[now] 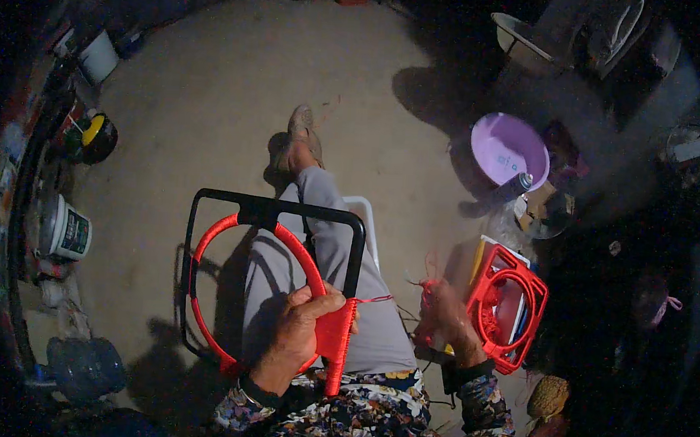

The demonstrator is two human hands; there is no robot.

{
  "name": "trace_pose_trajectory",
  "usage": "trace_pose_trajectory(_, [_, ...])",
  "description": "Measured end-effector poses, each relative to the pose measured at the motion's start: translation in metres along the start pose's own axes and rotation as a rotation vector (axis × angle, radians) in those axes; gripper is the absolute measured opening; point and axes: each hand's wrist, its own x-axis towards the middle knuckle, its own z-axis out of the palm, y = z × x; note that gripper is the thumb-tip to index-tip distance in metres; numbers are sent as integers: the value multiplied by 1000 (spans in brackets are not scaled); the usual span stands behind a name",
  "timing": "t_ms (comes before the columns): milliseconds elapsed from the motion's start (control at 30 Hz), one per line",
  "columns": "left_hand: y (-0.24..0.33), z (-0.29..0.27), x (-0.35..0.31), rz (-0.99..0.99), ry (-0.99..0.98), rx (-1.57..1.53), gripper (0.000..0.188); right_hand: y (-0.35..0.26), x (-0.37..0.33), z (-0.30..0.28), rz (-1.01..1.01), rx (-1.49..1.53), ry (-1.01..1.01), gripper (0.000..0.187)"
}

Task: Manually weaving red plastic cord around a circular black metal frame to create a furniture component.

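Observation:
My left hand point(297, 326) grips a black rectangular frame point(311, 210) with a round ring inside it, held upright over my lap. Bright red cord is wound tightly round most of the ring point(308, 265) and over a flat section point(333, 336) beside my fingers. A loose strand of red cord point(376, 298) leaves this section toward the right and grows too faint to follow. My right hand point(447, 322), smeared by motion, is closed with red cord at its fingertips. Just right of it, a red frame point(535, 307) of similar shape rests on a stack of things.
A purple basin point(510, 150) stands on the floor at the right, with a spray can point(518, 184) beside it. Along the left side are a white bucket point(71, 231), a black-and-yellow round container point(97, 138) and a clear plastic jug point(85, 369). My legs stretch forward over the floor.

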Motion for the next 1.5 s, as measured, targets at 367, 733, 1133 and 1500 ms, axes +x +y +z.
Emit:
trace_pose_trajectory(367, [0, -4, -6, 59, -32, 19, 13, -164, -26, 84, -473, 193, 93, 22])
trace_pose_trajectory(733, [-5, -7, -5, 104, 51, 16, 13, -173, -12, 114, -896, -225, 57, 17])
trace_pose_trajectory(1133, [7, 10, -13, 70, 13, 42, 21, -113, 6, 137, -77, 595, -350, 23])
trace_pose_trajectory(1500, [8, 13, -12, 53, 41, 39, 27, -106, -4, 134, -17, 373, -401, 23])
